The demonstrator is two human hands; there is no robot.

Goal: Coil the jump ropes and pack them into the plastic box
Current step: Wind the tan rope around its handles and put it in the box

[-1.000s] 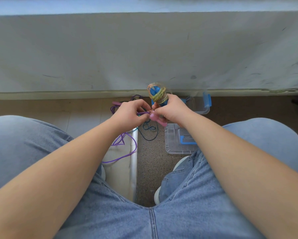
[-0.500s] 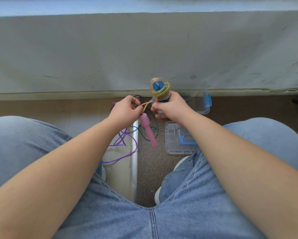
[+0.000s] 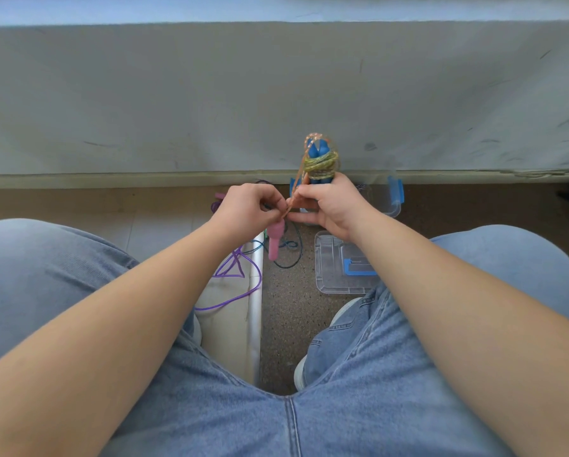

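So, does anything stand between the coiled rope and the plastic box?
Nothing visible does. The plastic box sits open on the floor beyond the right hand holding the coiled rope; its lid lies apart. The hand hides part of it.

I see through one wide camera on the person's head, looking forward and down, close above the left hand (image 3: 246, 209), right hand (image 3: 332, 206) and floor (image 3: 286, 324).

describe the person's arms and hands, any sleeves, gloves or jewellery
The left hand and the right hand are bare: no gloves, and no rings or watch show. The left forearm and right forearm are bare too, with no sleeve in view up to the frame edge. Below them the person wears light blue denim jeans.
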